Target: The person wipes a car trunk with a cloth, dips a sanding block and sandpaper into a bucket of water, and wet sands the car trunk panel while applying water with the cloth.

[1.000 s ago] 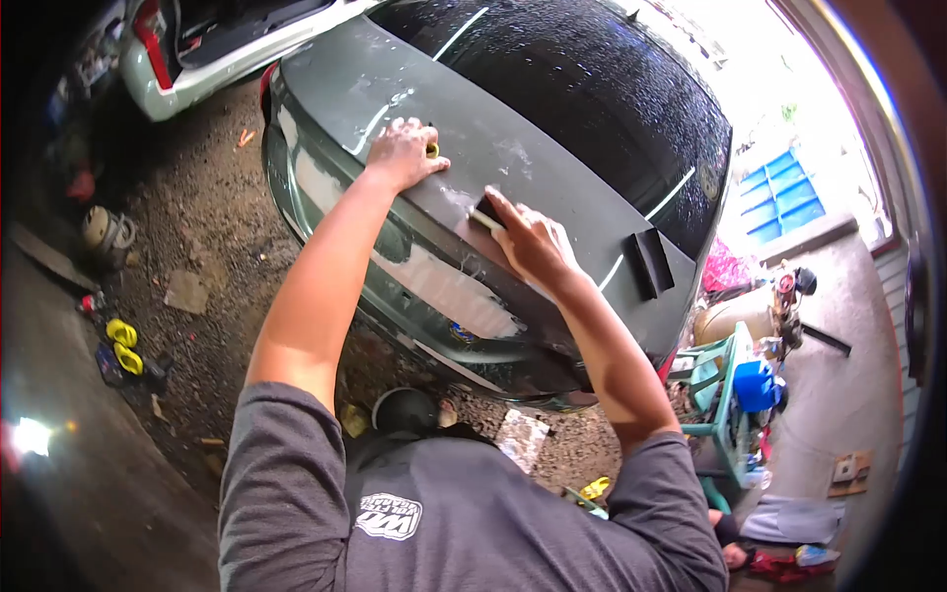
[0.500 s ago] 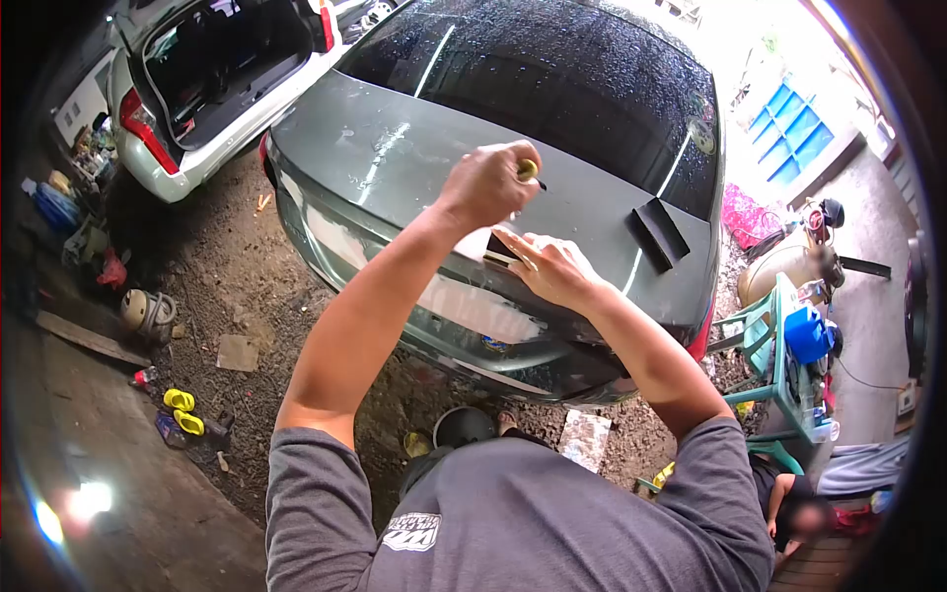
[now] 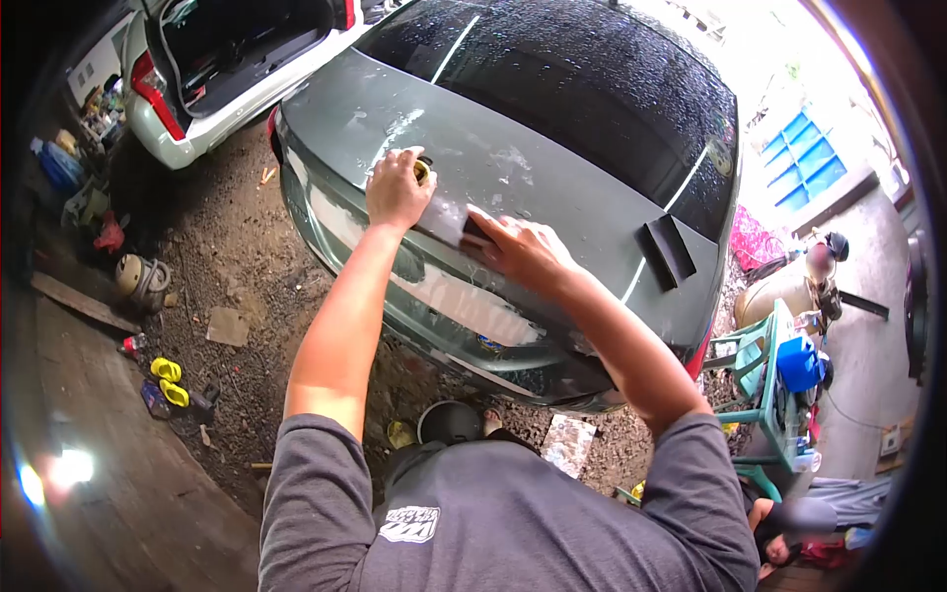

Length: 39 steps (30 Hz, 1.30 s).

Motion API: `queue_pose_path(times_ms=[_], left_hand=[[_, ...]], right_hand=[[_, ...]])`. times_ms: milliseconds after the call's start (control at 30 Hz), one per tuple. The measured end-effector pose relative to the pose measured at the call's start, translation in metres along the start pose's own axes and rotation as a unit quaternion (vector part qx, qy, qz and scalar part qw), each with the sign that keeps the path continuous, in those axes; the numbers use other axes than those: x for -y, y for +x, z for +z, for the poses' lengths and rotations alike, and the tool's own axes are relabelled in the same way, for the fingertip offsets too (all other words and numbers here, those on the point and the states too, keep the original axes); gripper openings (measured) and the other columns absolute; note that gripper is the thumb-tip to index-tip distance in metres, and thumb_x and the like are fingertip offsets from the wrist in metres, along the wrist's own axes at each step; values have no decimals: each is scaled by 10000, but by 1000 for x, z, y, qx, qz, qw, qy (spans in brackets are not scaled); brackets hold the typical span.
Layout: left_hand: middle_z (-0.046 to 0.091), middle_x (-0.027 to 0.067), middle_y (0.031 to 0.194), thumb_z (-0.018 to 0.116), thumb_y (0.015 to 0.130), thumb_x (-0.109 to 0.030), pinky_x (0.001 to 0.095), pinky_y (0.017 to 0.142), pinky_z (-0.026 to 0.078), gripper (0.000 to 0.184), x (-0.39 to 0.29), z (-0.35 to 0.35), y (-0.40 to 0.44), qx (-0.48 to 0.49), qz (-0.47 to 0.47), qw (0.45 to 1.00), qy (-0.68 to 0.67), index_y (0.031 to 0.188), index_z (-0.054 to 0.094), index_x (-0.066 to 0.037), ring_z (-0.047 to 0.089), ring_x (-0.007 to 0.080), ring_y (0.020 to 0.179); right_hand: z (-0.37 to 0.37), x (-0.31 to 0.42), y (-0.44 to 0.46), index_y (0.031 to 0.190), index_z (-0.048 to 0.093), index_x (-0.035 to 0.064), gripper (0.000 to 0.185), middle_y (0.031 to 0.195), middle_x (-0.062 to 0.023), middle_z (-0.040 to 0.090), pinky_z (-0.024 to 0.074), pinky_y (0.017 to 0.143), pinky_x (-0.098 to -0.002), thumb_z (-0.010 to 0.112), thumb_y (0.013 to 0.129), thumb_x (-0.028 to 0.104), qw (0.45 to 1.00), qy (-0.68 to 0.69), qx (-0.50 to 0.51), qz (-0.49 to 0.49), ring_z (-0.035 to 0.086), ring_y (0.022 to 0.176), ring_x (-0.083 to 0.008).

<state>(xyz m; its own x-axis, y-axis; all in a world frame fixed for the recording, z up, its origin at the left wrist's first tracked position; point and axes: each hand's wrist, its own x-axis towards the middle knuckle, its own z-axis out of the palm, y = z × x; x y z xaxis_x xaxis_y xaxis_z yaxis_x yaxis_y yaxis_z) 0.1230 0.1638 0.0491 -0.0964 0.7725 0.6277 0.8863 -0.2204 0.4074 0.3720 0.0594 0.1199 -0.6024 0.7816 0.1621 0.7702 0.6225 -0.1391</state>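
The wet grey-green trunk lid (image 3: 326, 128) of a car lies in front of me. My left hand (image 3: 398, 192) is closed round a small yellow and dark round thing (image 3: 423, 171), over the left-middle of the lid; most of it is hidden by my fingers. Lower and to the right, my right hand (image 3: 528, 252) presses a dark flat sanding block (image 3: 479, 235) onto the lid's rear edge. Pale smears and water streaks mark the paint around both hands. Below them, a whitish bare patch (image 3: 473, 308) shows on the car's rear panel.
A black channel-shaped piece (image 3: 668, 252) rests on the lid's right side. A dark bucket (image 3: 450, 422) stands by my feet. To the right is a green plastic chair (image 3: 755, 370) with a blue container (image 3: 799, 363). A person (image 3: 779, 528) is at lower right; a white car (image 3: 202, 133) stands upper left.
My left hand has moved left and slightly down with the yellow thing. My right hand has shifted a little left, its block turning flatter to the lid. The view has tilted slightly.
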Motion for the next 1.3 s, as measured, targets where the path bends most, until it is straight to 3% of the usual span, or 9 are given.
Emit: queue_pose_path(times_ms=[367,467,600,767,967,1100,1200,1233,1300], left_hand=[[685,96,1214,739,913,-337,467,1017,534,424,-7,-5,1,-4,-65,998,-10,1313,653,-223,656,327,1174],[686,93,1232,740,913,-341,465,1026,532,430,-7,-4,0,-3,-75,997,-1,1316,651,-218,653,326,1191],[688,89,1245,738,914,-333,463,1026,535,420,-7,-7,0,6,-78,997,-1,1307,660,-210,661,315,1183],[678,88,1261,763,908,-340,475,1022,542,433,-6,-6,-2,-4,-73,997,-7,1304,666,-193,659,308,1190],[674,81,1263,784,895,-324,477,1033,534,456,-5,-6,-2,7,-80,997,-10,1313,651,-199,657,295,1195],[671,81,1263,787,896,-323,472,1034,533,436,-6,-8,-3,6,-75,997,-10,1291,655,-195,658,294,1194],[675,82,1253,777,898,-321,467,1018,540,428,-2,-6,-1,-1,-72,997,-21,1289,659,-193,662,297,1179],[680,82,1244,769,900,-318,465,1002,546,428,-2,-6,-1,-7,-68,997,-18,1295,662,-195,666,300,1164],[685,81,1241,762,906,-317,464,992,550,428,-3,-7,-2,1,-69,998,-17,1302,662,-193,669,300,1153]], right_hand=[[2,7,-5,1577,452,167,659,1150,-203,684,552,870,-521,705,970,203,1000,30,7,-5,677,1050,-432],[14,9,19,1577,453,171,634,1075,-212,694,567,847,-523,677,985,192,999,2,-24,-37,697,992,-420],[7,-3,-26,1583,450,176,657,1111,-215,700,565,848,-532,691,972,184,999,28,-11,-37,696,975,-430],[13,7,25,1565,463,151,600,1160,-233,707,577,857,-530,663,1001,187,999,6,-12,-33,708,994,-439],[14,1,-4,1577,437,155,620,1129,-232,713,572,816,-550,651,996,197,997,1,-46,-68,705,946,-452],[23,5,42,1580,445,169,636,1147,-234,713,578,833,-549,666,983,189,1000,-8,-18,-9,709,960,-451],[16,10,10,1584,435,161,656,1150,-233,713,578,832,-548,672,973,177,998,-9,-37,-45,705,955,-463],[9,14,-1,1553,492,115,611,1273,-285,685,566,956,-507,666,969,157,1000,8,-14,-19,674,1146,-485],[14,2,10,1559,488,125,617,1290,-283,680,563,964,-511,672,971,163,999,19,-31,-37,672,1155,-483]])
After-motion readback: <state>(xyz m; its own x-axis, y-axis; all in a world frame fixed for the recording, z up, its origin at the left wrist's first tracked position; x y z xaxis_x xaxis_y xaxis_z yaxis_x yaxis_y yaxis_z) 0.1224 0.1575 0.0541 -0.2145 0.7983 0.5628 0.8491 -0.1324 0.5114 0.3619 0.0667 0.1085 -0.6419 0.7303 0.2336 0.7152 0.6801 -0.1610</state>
